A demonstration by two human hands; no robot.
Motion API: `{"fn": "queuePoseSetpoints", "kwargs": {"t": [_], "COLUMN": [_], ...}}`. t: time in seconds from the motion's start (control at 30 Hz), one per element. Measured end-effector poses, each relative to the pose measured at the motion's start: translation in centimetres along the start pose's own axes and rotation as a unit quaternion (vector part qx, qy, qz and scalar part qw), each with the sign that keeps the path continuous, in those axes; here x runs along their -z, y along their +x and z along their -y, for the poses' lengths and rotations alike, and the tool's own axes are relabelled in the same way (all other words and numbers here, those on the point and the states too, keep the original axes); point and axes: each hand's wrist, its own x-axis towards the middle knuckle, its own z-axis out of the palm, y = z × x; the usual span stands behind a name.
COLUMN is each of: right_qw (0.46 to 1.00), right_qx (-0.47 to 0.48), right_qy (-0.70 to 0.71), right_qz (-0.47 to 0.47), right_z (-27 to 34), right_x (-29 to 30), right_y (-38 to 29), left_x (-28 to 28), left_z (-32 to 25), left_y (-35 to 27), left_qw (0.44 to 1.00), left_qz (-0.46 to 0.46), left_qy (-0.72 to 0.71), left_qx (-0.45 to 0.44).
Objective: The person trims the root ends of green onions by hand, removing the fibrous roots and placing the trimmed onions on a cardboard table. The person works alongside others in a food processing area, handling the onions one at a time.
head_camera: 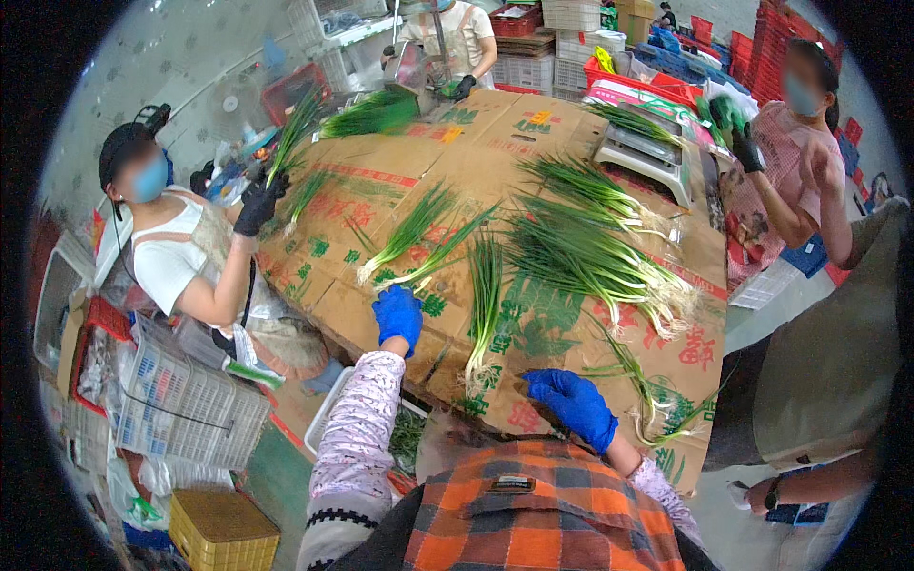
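Observation:
My left hand point(398, 319), in a blue glove, is at the root end of some green onions point(446, 255) that lie slanting over the cardboard; whether its fingers grip them is hard to tell. Another small bunch point(403, 232) lies just beyond it. My right hand point(573, 405), also gloved in blue, rests low near the table's front edge with bent fingers and nothing visible in it. Between my hands lies a separate bunch of green onions point(485, 307), roots towards me. A large pile point(607, 260) spreads farther right, and a few loose stalks point(639, 382) lie right of my right hand.
Cardboard point(471, 153) covers the table. A white scale point(646, 153) bearing green onions stands at the back right. Co-workers stand at the left, the far end and the right; the left one holds green onions point(293, 135). A white crate point(189, 400) stands at lower left.

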Motion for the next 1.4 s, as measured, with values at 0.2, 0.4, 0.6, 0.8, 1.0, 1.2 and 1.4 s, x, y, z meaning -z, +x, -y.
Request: {"fn": "queuePoseSetpoints", "kwargs": {"t": [0.2, 0.4, 0.6, 0.8, 1.0, 1.2, 1.4], "right_qw": [0.999, 0.999, 0.999, 0.998, 0.992, 0.992, 0.99], "right_qx": [0.018, 0.004, 0.005, -0.002, 0.008, -0.015, 0.027], "right_qy": [-0.024, -0.017, -0.043, -0.067, -0.119, -0.124, -0.134], "right_qz": [-0.034, -0.027, -0.011, 0.009, -0.041, -0.012, -0.033], "right_z": [-0.6, -1.1, -1.0, 0.0, 0.2, -0.2, -0.6], "right_x": [0.5, 0.5, 0.0, 0.3, 0.9, 1.1, 0.9], "right_y": [-0.4, -0.2, 0.2, -0.2, -1.2, -0.9, -0.7], "left_x": [0.4, 4.0, 9.7, 4.3, -1.0, 0.1, 3.0], "left_z": [1.2, 6.8, 11.3, 6.6, 3.9, 4.6, 10.9], "left_y": [-1.7, -6.7, -6.8, -1.3, 3.2, 1.8, -5.4], "left_qw": [0.998, 0.982, 0.945, 0.991, 0.998, 0.993, 0.992], "left_qz": [0.051, 0.102, 0.292, -0.011, 0.034, 0.075, 0.066], "left_qy": [-0.014, -0.053, 0.116, -0.07, -0.006, -0.001, -0.043], "left_qx": [-0.037, -0.147, -0.086, -0.114, -0.043, -0.094, -0.098]}}
